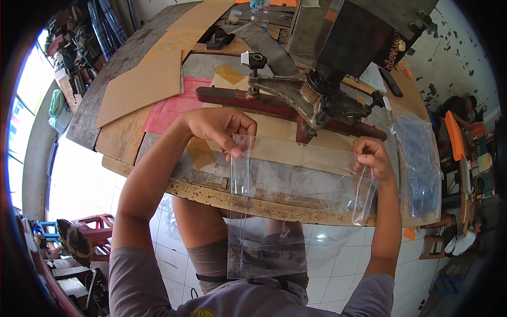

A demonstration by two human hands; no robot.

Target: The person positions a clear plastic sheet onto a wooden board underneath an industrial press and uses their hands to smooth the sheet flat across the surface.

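Between my two hands a clear plastic sheet point(301, 182), folded or seamed along its sides, hangs over the table's front edge toward my lap. My left hand point(224, 129) pinches its upper left corner between thumb and fingers. Closed on the upper right corner is my right hand point(372, 157), fingers curled. Just beyond the sheet's top edge stands a press machine point(317, 100) with a long dark red bar point(227, 98) running across the worktable. Under the bar lies a pale tan board point(274, 124).
A stack of clear plastic sheets point(417, 164) lies at the table's right. Brown board point(142, 82) and pink sheet point(169, 105) lie at left. The table's worn wooden edge point(211, 195) faces me. Red stools point(97, 232) stand on the left floor; people sit at far right.
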